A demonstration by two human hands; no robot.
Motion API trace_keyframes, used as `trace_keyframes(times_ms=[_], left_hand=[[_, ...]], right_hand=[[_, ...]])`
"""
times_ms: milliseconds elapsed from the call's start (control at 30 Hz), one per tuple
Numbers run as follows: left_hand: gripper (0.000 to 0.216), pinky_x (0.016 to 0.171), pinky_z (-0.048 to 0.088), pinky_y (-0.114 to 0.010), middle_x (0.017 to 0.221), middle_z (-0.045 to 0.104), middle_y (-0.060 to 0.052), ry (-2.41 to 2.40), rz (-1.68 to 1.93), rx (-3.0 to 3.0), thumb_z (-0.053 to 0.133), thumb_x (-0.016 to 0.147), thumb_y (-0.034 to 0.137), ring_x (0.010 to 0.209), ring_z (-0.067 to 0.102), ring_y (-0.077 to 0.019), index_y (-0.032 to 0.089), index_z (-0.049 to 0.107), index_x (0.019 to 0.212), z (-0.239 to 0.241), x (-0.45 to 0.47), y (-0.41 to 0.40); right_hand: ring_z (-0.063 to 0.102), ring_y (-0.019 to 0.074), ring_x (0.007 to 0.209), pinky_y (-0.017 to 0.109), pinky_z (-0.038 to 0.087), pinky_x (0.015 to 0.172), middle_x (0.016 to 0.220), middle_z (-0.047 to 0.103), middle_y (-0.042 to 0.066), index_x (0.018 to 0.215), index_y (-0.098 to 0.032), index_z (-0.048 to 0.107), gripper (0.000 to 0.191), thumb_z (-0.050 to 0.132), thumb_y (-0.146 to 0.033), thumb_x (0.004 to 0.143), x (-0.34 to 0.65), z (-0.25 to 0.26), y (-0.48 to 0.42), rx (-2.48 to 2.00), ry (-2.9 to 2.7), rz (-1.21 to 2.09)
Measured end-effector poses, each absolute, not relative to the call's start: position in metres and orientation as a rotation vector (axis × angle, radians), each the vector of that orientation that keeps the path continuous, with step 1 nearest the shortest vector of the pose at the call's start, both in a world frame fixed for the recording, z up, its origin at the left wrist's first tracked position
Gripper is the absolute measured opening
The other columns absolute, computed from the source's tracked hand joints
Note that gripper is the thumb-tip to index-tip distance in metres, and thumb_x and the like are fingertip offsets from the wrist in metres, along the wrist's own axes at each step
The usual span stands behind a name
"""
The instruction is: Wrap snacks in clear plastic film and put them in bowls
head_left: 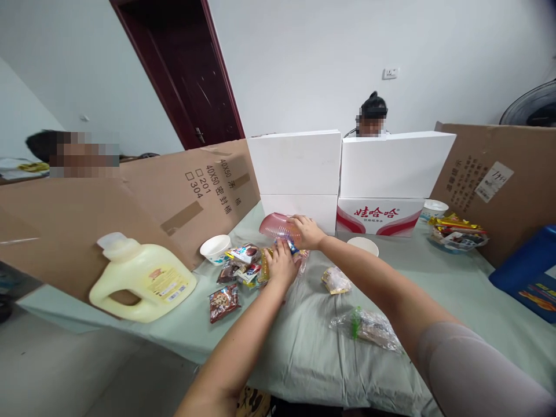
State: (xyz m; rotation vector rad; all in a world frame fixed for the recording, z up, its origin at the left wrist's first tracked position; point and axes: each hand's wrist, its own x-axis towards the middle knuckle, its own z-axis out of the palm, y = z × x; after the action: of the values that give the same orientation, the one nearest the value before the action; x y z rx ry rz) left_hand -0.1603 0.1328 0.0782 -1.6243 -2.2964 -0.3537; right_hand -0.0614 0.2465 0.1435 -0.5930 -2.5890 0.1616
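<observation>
Head view: a pink bowl [274, 225] was seen tilted near the middle of the far edge of the table [308, 347], just in front of the stacked white boxes [297, 165]. It seemed to be grasped at its right side by the right hand [307, 232], whose fingers were laid over the plastic; the thumb was hidden. The left hand [283, 267] was placed just nearer the near edge, its fingers bent over a blue packet [292, 248]; whether this was gripped or only touched could not be told. From the left fingers, the bowl lay toward the far edge, its longer visible side running roughly between the left and right edges; the right hand, in contact with it, was the nearer. Toward the left edge, snack packets [247, 255] were heaped beside the left hand, with a brown packet [224, 302] at their near side and a white bowl [215, 250] behind. Toward the right edge, a clear packet [336, 280] and a clear bag [376, 331] were spread, the bag closer to the near edge.
</observation>
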Motion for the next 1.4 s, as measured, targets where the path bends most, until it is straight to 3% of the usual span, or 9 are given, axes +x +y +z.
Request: trace_keyframes(times_ms=[100, 367, 567, 733, 933, 1167, 1300, 1400], left_hand=[[0.073, 0.112, 0.014, -0.063, 0.148, 0.036, -0.028, -2.353, -0.34, -1.578, 0.051, 0.087, 0.041, 0.131, 0.041, -0.0398, 0.005, 0.03, 0.147, 0.078, -0.171, 0.141], [0.071, 0.111, 0.014, -0.063, 0.139, 0.045, -0.029, -2.424, -0.285, -1.611, 0.05, 0.086, 0.038, 0.129, 0.041, -0.0418, 0.001, 0.033, 0.145, 0.089, -0.178, 0.153], [0.072, 0.114, 0.009, -0.06, 0.154, 0.027, -0.021, -2.208, -0.352, -1.741, 0.054, 0.085, 0.038, 0.142, 0.019, -0.0419, 0.008, 0.031, 0.146, 0.096, -0.132, 0.131], [0.063, 0.109, 0.032, -0.049, 0.142, 0.045, -0.019, -2.162, -0.403, -2.259, 0.057, 0.084, 0.044, 0.134, 0.037, -0.0368, 0.016, 0.044, 0.139, 0.073, -0.064, 0.1], [0.052, 0.103, 0.039, -0.041, 0.136, 0.051, -0.012, -2.147, -0.479, -2.374, 0.053, 0.082, 0.014, 0.126, 0.045, -0.0276, 0.02, 0.049, 0.134, 0.051, -0.055, 0.098], [0.052, 0.103, 0.04, -0.033, 0.13, 0.057, -0.006, -2.091, -0.434, -2.333, 0.047, 0.079, 0.002, 0.119, 0.049, -0.0221, 0.022, 0.056, 0.127, 0.049, -0.08, 0.073], [0.045, 0.1, 0.043, -0.04, 0.13, 0.057, -0.011, -2.171, -0.331, -1.991, 0.043, 0.085, 0.004, 0.118, 0.05, -0.0268, 0.018, 0.06, 0.123, 0.049, -0.096, 0.059], [0.038, 0.096, 0.043, -0.05, 0.131, 0.056, -0.016, -2.225, -0.252, -1.738, 0.041, 0.089, 0.009, 0.12, 0.048, -0.0344, 0.014, 0.063, 0.119, 0.048, -0.103, 0.055]], right_hand=[[0.033, 0.0313, 0.133, 0.046, 0.029, 0.106, 0.145, 0.038, 0.016, 0.139, -0.02, 0.038, 0.08, 0.074, -0.033, 0.069, -0.053, 0.142, 0.255, -0.54, -2.521, 0.142], [0.034, 0.0317, 0.134, 0.048, 0.029, 0.109, 0.144, 0.039, 0.017, 0.138, -0.018, 0.038, 0.086, 0.077, -0.031, 0.063, -0.007, 0.143, 0.266, -0.525, -2.384, 0.257], [0.033, 0.0338, 0.134, 0.049, 0.026, 0.111, 0.143, 0.039, 0.013, 0.139, -0.022, 0.036, 0.088, 0.077, -0.03, 0.061, 0.062, 0.147, 0.232, -0.688, -2.088, 0.433], [0.043, 0.0296, 0.126, 0.044, 0.038, 0.104, 0.138, 0.043, 0.011, 0.136, -0.025, 0.035, 0.083, 0.076, -0.036, 0.064, 0.091, 0.117, 0.191, -0.794, -1.716, 0.743], [0.048, 0.0276, 0.12, 0.042, 0.045, 0.097, 0.132, 0.047, 0.011, 0.131, -0.025, 0.038, 0.08, 0.077, -0.035, 0.061, 0.103, 0.092, 0.176, -0.918, -1.52, 0.878], [0.049, 0.0294, 0.119, 0.046, 0.038, 0.103, 0.129, 0.051, 0.012, 0.125, -0.022, 0.043, 0.076, 0.077, -0.038, 0.059, 0.156, 0.089, 0.187, -1.065, -1.428, 0.747], [0.054, 0.0278, 0.113, 0.044, 0.042, 0.096, 0.119, 0.059, 0.01, 0.116, -0.023, 0.044, 0.078, 0.082, -0.043, 0.051, 0.173, 0.081, 0.191, -1.071, -1.148, 0.937], [0.061, 0.0238, 0.096, 0.039, 0.049, 0.082, 0.102, 0.064, 0.006, 0.109, -0.022, 0.044, 0.075, 0.081, -0.05, 0.05, 0.169, 0.074, 0.193, -1.04, -0.925, 1.182]])
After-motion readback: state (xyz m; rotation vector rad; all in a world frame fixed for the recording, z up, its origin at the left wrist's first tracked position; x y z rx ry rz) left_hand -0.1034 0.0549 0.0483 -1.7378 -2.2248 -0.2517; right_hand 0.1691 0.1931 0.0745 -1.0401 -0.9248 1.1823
